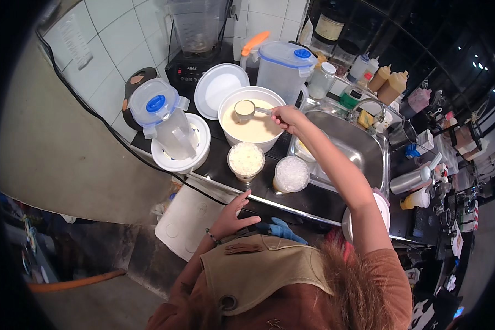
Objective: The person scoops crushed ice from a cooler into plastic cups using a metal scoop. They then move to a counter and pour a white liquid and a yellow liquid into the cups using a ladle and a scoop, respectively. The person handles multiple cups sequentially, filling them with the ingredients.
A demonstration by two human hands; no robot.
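Observation:
With my right hand (288, 118) I grip the handle of a metal measuring scoop (245, 109). Its bowl, filled with cream-coloured liquid, is over the white plastic tub (251, 139), which holds more of that liquid (247, 126). A cup with pale, grainy contents (246, 160) stands just in front of the tub. To its right is a clear cup topped with crushed ice (291, 173), with something yellow low inside. My left hand (234, 216) holds nothing, fingers spread, near the counter's front edge. A round white lid (222, 91) leans behind the tub.
At left, a clear lidded pitcher (165, 119) stands on a white container (181, 167). Behind are a blender (194, 53) and a larger pitcher (282, 74). A steel sink (367, 159) lies right, with squeeze bottles (392, 87) beyond. A black cable (103, 121) crosses at left.

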